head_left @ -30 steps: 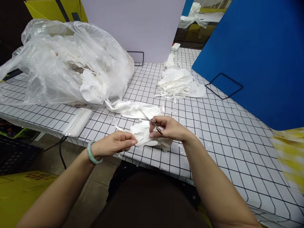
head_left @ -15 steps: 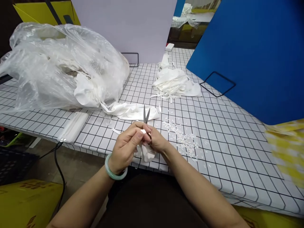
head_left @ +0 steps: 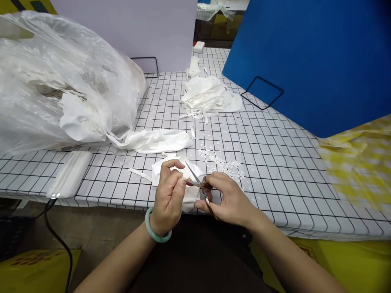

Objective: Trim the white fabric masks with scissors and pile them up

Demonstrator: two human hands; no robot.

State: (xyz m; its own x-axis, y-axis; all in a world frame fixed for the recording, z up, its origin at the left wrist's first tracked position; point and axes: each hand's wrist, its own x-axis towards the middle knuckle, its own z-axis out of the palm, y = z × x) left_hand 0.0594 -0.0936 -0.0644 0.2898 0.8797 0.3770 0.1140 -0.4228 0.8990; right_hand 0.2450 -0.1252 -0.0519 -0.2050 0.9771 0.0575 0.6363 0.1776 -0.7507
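My right hand (head_left: pixel 226 197) grips a pair of scissors (head_left: pixel 201 185) by the handles, with the blades spread and pointing left. Thumb and fingers of my left hand (head_left: pixel 170 189) are pinched on a white piece of cloth (head_left: pixel 191 193), close to the blade tips. The cloth lies at the table's front edge, partly hidden by both hands. From its left side a narrow white strip (head_left: pixel 139 173) sticks out. Right of the blades, many tiny white snippets (head_left: pixel 221 162) are scattered on the grid-patterned tablecloth (head_left: pixel 269 162).
A clear plastic bag (head_left: pixel 100 61) of white cloth bulges at the left, with a white cloth length (head_left: pixel 155 140) trailing out. Behind lies a white cloth pile (head_left: pixel 210 95). A white corded device (head_left: pixel 69 175) sits at the front-left edge. A blue panel (head_left: pixel 305 61) stands at right.
My hands have moved apart. The scissors, earlier pointing away in my right hand, are now gripped by the handles with blades spread toward the cloth. The view has shifted right.
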